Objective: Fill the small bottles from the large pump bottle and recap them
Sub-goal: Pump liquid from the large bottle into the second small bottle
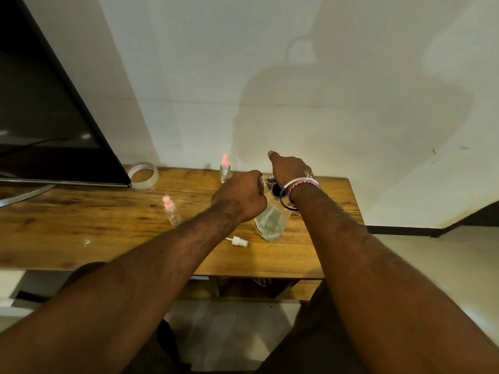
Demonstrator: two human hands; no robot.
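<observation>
The large clear pump bottle [271, 221] stands near the middle of the wooden table [108, 228]. My right hand [290, 167] is on top of its pump head, which the hand hides. My left hand [240, 195] grips a small clear bottle, held up beside the pump spout; only a sliver of that bottle shows. A white spray cap [238, 241] lies loose on the table in front of the large bottle. Two small capped bottles with pink tops stand apart: one [171, 210] to the left, one [224, 170] near the wall.
A roll of clear tape [143, 175] lies at the back left, next to a dark monitor [48, 117] on its stand. The white wall runs close behind the table. The table's right edge is just beyond my right forearm. A small scrap [87, 242] lies near the front left.
</observation>
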